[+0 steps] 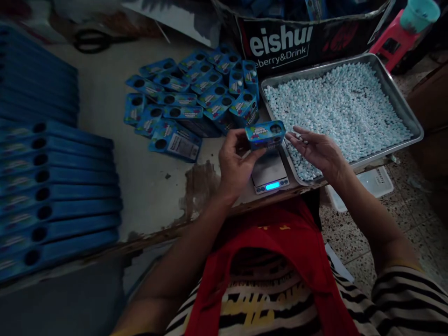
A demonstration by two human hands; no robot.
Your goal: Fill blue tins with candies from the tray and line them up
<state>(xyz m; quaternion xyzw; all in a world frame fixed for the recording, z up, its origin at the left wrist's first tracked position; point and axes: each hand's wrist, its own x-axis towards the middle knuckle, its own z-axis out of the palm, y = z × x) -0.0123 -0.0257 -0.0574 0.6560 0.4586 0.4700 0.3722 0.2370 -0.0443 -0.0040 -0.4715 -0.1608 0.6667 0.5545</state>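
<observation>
My left hand [235, 163] grips a small blue candy box [265, 134] with a round hole in its top, held just above a small digital scale [270, 176] with a lit blue display. My right hand [317, 150] is beside the box's right end, palm up and cupped, with a few pale blue candies pinched at the fingertips near the hole. It hovers over the near left corner of a metal tray [402, 100] full of pale blue candies [343, 107].
A heap of matching blue boxes [191, 100] lies on the worn table behind the scale. Flat blue box blanks [52, 186] are stacked at the left. Scissors [93, 41] lie at the back left. A printed carton [297, 42] stands behind the tray, a pink stool [392, 39] at the right.
</observation>
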